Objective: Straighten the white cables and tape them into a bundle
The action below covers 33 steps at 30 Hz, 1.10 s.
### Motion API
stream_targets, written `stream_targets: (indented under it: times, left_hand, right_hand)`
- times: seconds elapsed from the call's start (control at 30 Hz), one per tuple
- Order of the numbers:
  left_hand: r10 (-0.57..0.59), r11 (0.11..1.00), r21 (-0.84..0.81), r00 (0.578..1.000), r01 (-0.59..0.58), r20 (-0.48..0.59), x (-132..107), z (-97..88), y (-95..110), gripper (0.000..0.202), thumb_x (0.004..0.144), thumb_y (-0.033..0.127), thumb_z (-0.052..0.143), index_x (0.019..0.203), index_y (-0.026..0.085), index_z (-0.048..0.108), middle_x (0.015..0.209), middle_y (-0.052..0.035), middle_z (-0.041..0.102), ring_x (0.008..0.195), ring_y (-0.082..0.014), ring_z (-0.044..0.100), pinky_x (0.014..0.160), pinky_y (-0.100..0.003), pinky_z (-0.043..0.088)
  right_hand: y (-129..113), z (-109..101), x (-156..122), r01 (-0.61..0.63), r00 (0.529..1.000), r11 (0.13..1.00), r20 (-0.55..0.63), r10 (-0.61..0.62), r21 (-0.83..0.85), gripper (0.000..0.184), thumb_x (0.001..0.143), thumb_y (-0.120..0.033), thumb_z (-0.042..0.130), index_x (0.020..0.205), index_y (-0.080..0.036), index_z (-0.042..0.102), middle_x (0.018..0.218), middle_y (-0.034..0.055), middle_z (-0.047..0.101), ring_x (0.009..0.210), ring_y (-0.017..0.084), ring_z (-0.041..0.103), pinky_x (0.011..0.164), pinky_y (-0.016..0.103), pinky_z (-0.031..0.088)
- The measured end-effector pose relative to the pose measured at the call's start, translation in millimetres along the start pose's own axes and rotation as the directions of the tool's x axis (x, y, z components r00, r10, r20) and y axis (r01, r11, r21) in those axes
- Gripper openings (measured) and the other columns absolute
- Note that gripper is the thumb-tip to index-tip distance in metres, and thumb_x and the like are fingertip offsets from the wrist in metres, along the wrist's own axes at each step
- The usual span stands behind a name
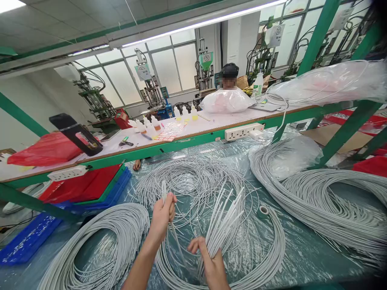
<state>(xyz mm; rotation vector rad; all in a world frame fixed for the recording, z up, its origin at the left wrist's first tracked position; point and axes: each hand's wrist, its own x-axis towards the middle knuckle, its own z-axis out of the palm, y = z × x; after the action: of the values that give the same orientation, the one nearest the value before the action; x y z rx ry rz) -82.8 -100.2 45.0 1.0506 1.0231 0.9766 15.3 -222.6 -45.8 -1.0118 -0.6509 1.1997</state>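
My left hand (165, 211) is closed in a fist round a few white cables (164, 187); their ends stick up above the thumb and their lengths hang down below. To the right and nearer, my right hand (210, 257) grips a thick bundle of white cables (225, 219), its ends fanned out up and to the right. The index finger is bent out to the left of the bundle. Under both hands lies a loop of grey-white cables (276, 245) on the table. Behind them spreads a loose, tangled coil (187, 173).
A cable coil (99, 241) lies at left, larger coils (332, 197) at right. A tape roll (264, 210) sits by the loop. Behind runs a shelf with a power strip (243, 132), small bottles (185, 112) and a black flask (75, 135). Beyond it is a person (229, 74).
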Motion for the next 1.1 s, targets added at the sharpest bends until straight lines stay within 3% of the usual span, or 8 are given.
stream_targets:
  times: [0.1, 0.23, 0.33, 0.47, 0.67, 0.83, 0.97, 1.1]
  left_hand:
    - [-0.110, 0.993, 0.055, 0.982, 0.102, 0.152, 7.5, -0.4, 0.8, 0.049, 0.079, 0.062, 0.062, 0.080, 0.014, 0.059, 0.046, 0.0133, 0.018, 0.040, -0.0036, 0.009, 0.039, -0.020, 0.009]
    - [-0.212, 0.977, 0.045, 0.935, 0.208, 0.283, 6.4, 14.2, -2.4, 0.047, 0.081, 0.060, 0.061, 0.081, 0.013, 0.062, 0.045, 0.0137, 0.016, 0.039, -0.0037, 0.007, 0.040, -0.022, 0.007]
    - [-0.163, 0.986, 0.072, 0.945, 0.148, 0.283, 3.3, 22.8, -6.8, 0.044, 0.078, 0.057, 0.066, 0.078, 0.013, 0.063, 0.044, 0.0136, 0.018, 0.039, -0.0034, 0.009, 0.041, -0.022, 0.008]
    - [-0.064, 0.994, 0.097, 0.980, 0.046, 0.189, 4.6, 23.3, -12.1, 0.040, 0.078, 0.052, 0.070, 0.076, 0.013, 0.065, 0.042, 0.0124, 0.022, 0.040, -0.0036, 0.013, 0.043, -0.022, 0.010]
    - [-0.040, 0.994, 0.102, 0.987, 0.024, 0.156, 5.5, 21.7, -9.3, 0.048, 0.080, 0.059, 0.063, 0.082, 0.012, 0.069, 0.043, 0.0122, 0.019, 0.040, -0.0045, 0.011, 0.043, -0.023, 0.010]
    - [-0.057, 0.959, 0.282, 0.979, -0.001, 0.198, -7.0, 21.3, -9.7, 0.050, 0.084, 0.060, 0.057, 0.083, 0.012, 0.071, 0.044, 0.0110, 0.021, 0.042, -0.0055, 0.014, 0.047, -0.023, 0.021]
    - [-0.089, 0.896, 0.442, 0.961, -0.036, 0.260, -17.6, 21.5, -17.0, 0.050, 0.085, 0.060, 0.055, 0.084, 0.013, 0.072, 0.046, 0.0096, 0.019, 0.046, -0.0075, 0.014, 0.048, -0.025, 0.015]
    - [-0.078, 0.892, 0.446, 0.951, -0.067, 0.300, -22.9, 23.5, -19.7, 0.051, 0.084, 0.061, 0.054, 0.061, 0.016, 0.056, 0.052, 0.0075, 0.018, 0.050, -0.0082, 0.014, 0.050, -0.026, 0.012]
  right_hand:
    - [9.9, -0.1, -9.4, -0.213, 0.966, 0.976, 0.161, 0.203, 0.045, 0.052, 0.078, -0.069, 0.060, 0.062, -0.020, 0.053, 0.047, -0.0048, 0.041, 0.041, 0.010, 0.035, 0.045, 0.024, 0.035]
    - [24.7, 2.2, -21.7, -0.322, 0.938, 0.947, 0.141, 0.316, 0.019, 0.055, 0.068, -0.074, 0.066, 0.072, -0.020, 0.053, 0.049, -0.0064, 0.043, 0.040, 0.007, 0.029, 0.040, 0.021, 0.026]
    - [23.4, 0.9, -21.6, -0.338, 0.932, 0.941, 0.147, 0.333, 0.010, 0.056, 0.068, -0.074, 0.065, 0.071, -0.021, 0.051, 0.047, -0.0081, 0.037, 0.040, 0.006, 0.026, 0.039, 0.021, 0.022]
    - [13.2, -3.1, -15.7, -0.337, 0.922, 0.941, 0.214, 0.323, 0.035, 0.056, 0.071, -0.074, 0.062, 0.066, -0.020, 0.049, 0.044, -0.0109, 0.025, 0.039, 0.005, 0.017, 0.039, 0.021, 0.014]
    - [10.9, -4.8, -12.6, -0.292, 0.929, 0.953, 0.263, 0.261, 0.083, 0.054, 0.079, -0.071, 0.059, 0.070, -0.017, 0.057, 0.042, -0.0116, 0.023, 0.037, 0.005, 0.014, 0.040, 0.023, 0.012]
    - [9.1, -7.4, -7.5, -0.298, 0.925, 0.951, 0.272, 0.267, 0.080, 0.057, 0.080, -0.071, 0.057, 0.073, -0.015, 0.060, 0.042, -0.0108, 0.027, 0.037, 0.005, 0.018, 0.039, 0.023, 0.019]
    - [6.6, -13.1, -1.6, -0.310, 0.909, 0.948, 0.313, 0.274, 0.068, 0.059, 0.079, -0.074, 0.056, 0.072, -0.015, 0.059, 0.043, -0.0110, 0.026, 0.037, 0.005, 0.017, 0.038, 0.022, 0.019]
    - [9.7, -17.0, 0.2, -0.347, 0.876, 0.936, 0.377, 0.300, 0.059, 0.059, 0.079, -0.073, 0.056, 0.068, -0.015, 0.058, 0.044, -0.0106, 0.024, 0.037, 0.004, 0.014, 0.039, 0.023, 0.014]
